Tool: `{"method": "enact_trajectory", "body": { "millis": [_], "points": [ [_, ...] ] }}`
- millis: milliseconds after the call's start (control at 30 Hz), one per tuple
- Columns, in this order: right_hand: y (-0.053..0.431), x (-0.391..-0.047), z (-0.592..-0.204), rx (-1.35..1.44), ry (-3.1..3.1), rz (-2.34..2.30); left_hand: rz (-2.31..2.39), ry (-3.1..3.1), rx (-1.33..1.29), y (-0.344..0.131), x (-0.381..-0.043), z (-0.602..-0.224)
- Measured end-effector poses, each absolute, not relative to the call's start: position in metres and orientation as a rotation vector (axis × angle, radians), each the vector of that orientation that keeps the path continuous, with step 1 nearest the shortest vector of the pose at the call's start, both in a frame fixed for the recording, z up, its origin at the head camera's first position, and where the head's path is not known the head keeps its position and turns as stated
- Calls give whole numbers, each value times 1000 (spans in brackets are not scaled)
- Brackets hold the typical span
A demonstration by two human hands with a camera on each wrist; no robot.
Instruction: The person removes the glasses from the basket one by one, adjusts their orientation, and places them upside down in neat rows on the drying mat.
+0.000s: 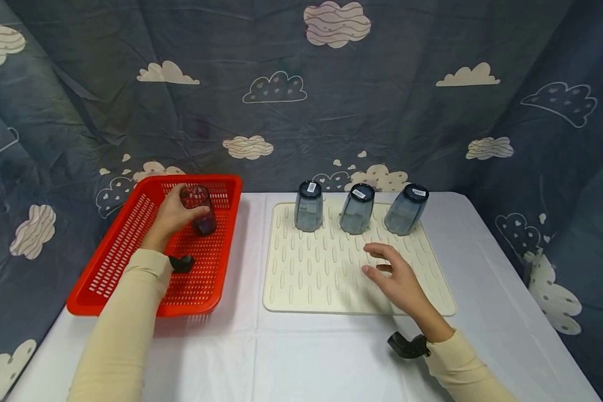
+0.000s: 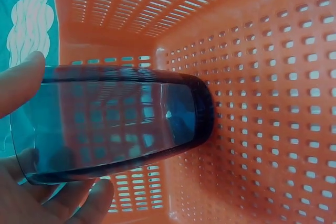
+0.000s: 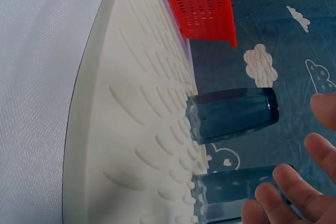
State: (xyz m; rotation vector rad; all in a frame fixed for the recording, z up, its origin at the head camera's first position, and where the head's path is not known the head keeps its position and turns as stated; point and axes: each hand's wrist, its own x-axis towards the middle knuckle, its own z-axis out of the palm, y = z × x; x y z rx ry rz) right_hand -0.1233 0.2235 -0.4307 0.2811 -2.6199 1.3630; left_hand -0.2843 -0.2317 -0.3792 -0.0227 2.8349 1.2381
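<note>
Inside the red basket, my left hand point(image 1: 177, 215) grips a dark blue glass point(image 1: 204, 218) near its rim, thumb on one side and fingers on the other. Seen from the left wrist, the glass point(image 2: 121, 124) stands mouth up, its thick base at the basket's perforated floor. My right hand point(image 1: 394, 277) hovers over the cream ridged mat point(image 1: 311, 273), fingers apart and loosely bent, holding nothing. Behind it, three blue glasses stand upside down along the mat's far edge: a left glass point(image 1: 309, 209), a middle glass point(image 1: 357, 212) and a right glass point(image 1: 406, 212).
The red basket point(image 1: 211, 296) stands at the left of the white-covered table point(image 1: 221, 363), a short gap from the mat. Dark cloth point(image 1: 261, 50) with cloud prints hangs behind and at both sides. White labels show on the upturned glass bases.
</note>
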Motion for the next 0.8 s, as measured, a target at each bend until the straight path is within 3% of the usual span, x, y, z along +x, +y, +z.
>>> {"method": "enact_trajectory", "body": {
  "millis": [800],
  "points": [
    [224, -123, -439, 305, -2627, 1385, 510, 2868, 66, -222, -281, -345]
  ]
}}
